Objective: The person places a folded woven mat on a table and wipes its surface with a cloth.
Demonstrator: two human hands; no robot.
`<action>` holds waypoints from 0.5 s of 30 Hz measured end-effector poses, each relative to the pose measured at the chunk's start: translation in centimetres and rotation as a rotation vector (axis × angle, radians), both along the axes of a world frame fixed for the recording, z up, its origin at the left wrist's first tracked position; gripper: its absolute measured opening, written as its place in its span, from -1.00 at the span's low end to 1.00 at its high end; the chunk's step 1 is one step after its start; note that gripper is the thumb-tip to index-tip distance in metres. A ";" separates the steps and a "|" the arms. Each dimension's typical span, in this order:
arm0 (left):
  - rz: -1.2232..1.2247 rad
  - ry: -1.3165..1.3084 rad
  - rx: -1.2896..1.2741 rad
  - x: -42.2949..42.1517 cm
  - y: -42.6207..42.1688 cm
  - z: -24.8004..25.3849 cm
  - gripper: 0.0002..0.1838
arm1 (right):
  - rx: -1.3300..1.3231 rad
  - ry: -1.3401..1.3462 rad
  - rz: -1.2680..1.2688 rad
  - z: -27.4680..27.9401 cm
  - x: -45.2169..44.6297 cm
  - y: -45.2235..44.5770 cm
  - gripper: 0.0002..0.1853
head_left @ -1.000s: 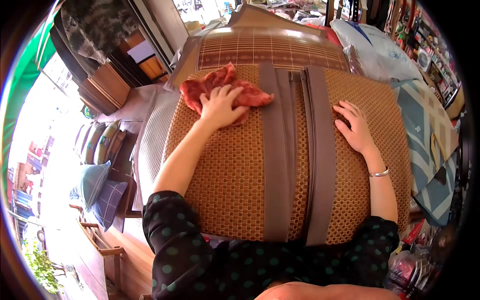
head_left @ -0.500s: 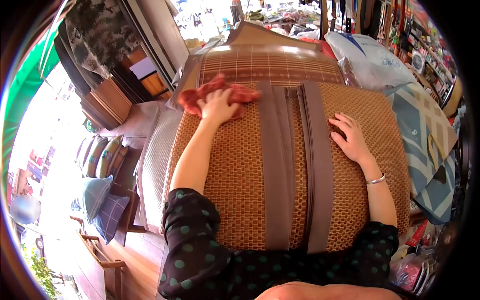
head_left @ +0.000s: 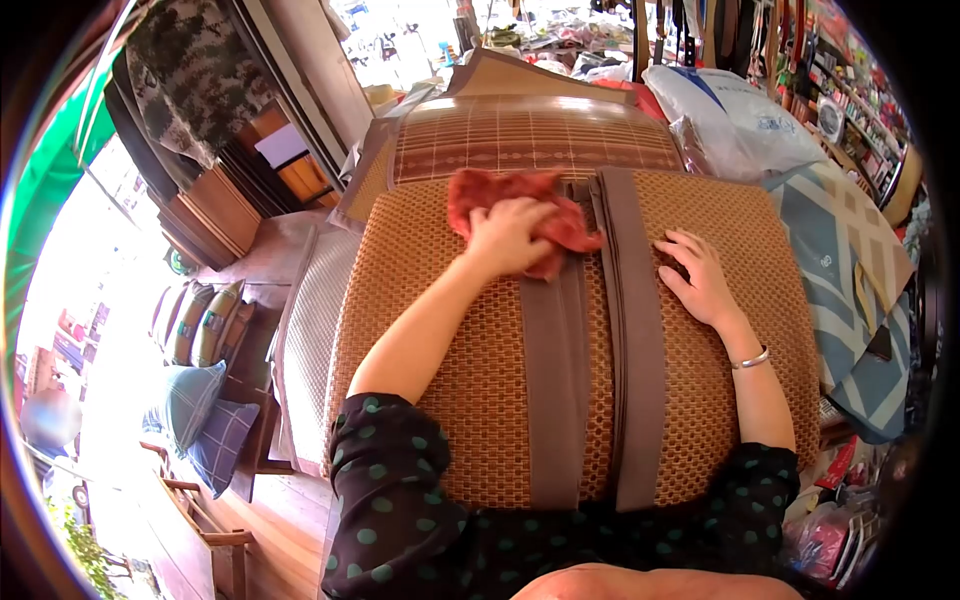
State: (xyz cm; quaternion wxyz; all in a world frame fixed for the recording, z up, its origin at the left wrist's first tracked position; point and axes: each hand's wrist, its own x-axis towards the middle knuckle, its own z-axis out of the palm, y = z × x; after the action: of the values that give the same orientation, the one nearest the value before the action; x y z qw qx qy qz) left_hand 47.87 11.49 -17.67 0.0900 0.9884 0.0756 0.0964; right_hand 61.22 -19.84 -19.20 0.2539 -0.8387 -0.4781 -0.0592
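A folded woven mat [head_left: 430, 370] in brown and tan, with grey-brown fabric bands, lies in front of me. My left hand [head_left: 508, 236] presses on a crumpled red cloth [head_left: 480, 190] near the mat's far edge, over the top of the left band [head_left: 552, 400]. Its fingers are partly bent into the cloth. My right hand [head_left: 698, 276] lies palm down on the mat, right of the right band [head_left: 636, 380], with its fingers apart and nothing in it.
Behind the mat lies a slatted bamboo mat [head_left: 530, 140]. White plastic packages [head_left: 745, 115] sit at the back right, above a blue-and-beige patterned textile [head_left: 840, 290]. Cushions [head_left: 190, 405] rest on a bench at left.
My left hand and the red cloth have moved right, from the mat's far left part onto the left band. My right hand stays in about the same place on the mat.
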 end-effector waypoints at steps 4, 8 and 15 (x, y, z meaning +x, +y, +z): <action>0.415 -0.063 0.142 -2.2 8.5 -1.5 -0.32 | 0.009 0.043 0.000 0.2 -0.2 0.0 -0.52; 0.476 0.024 0.201 -6.0 9.5 -1.3 -0.29 | 0.018 0.023 0.009 0.0 0.0 0.0 -0.52; -0.153 0.017 0.100 -14.1 -4.6 0.6 -0.14 | 0.014 -0.003 0.001 -0.1 -0.1 0.0 -0.53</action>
State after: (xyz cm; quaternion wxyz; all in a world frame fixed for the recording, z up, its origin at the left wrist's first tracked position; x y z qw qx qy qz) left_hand 33.77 6.89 -17.06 0.0469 0.9953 -0.0042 0.0847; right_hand 61.17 -19.88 -19.26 0.2590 -0.8366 -0.4784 -0.0640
